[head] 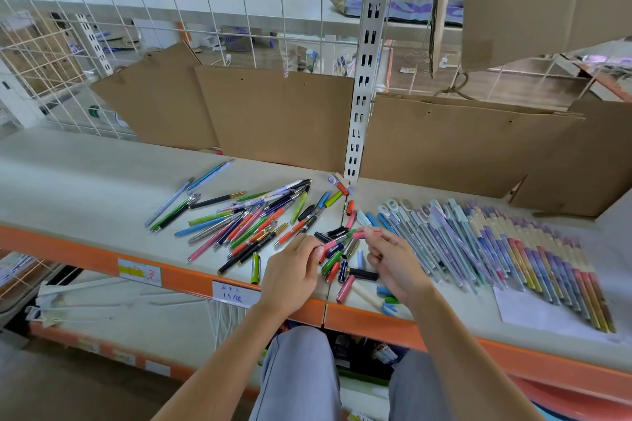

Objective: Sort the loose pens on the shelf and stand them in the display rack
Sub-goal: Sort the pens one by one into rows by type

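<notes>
Both hands (342, 249) pinch pink pen pieces (367, 233) above the shelf (85, 181).

A small white paper tag (235, 294) on the orange front edge of the shelf (85, 258) has handwriting that looks like "15". A yellow and white sticker (140, 272) on the same edge has one red handwritten mark, too messy to read.
</notes>
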